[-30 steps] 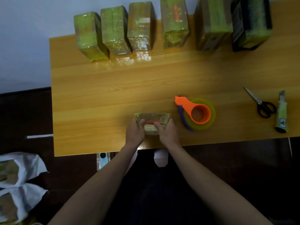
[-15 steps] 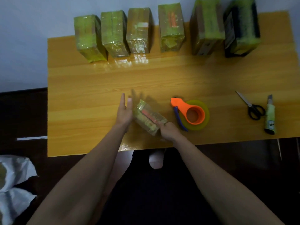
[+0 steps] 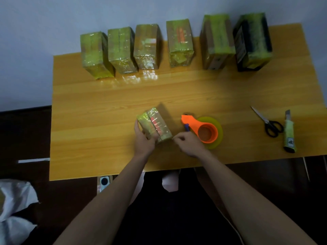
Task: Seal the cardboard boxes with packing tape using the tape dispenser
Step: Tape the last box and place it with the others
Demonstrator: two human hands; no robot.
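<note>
While the left hand [image 3: 144, 138] wraps round the near left side of the small taped box [image 3: 155, 124], thumb up its left face and fingers curled onto its top, the box rests on the wooden table [image 3: 106, 110] near the front edge, turned at a slant so its long side runs away to the upper left. The right hand [image 3: 190, 143] sits just off the box's near right corner with its fingers curled in, the thumb and forefinger drawn together right at that corner (whether they pinch a tape end or nothing at all, I cannot tell). The box is cardboard under glossy, yellowish-green tape that wrinkles and catches the light, with a red strip showing along its top.

Just beside the right hand lies the tape dispenser [image 3: 203, 129]: a smooth orange plastic body with a round hub, a small blue tab at its neck, seated in a translucent yellow-green roll of tape [image 3: 216, 127] lying flat.

Along the far edge stand six wrapped boxes [image 3: 179, 43] in a row, upright, all shiny with the same crinkled tape; the rightmost is darker, nearly black. To the right, well apart from the hands, black-handled scissors [image 3: 269, 123] lie beside a utility knife [image 3: 289, 134] with a pale green grip
</note>
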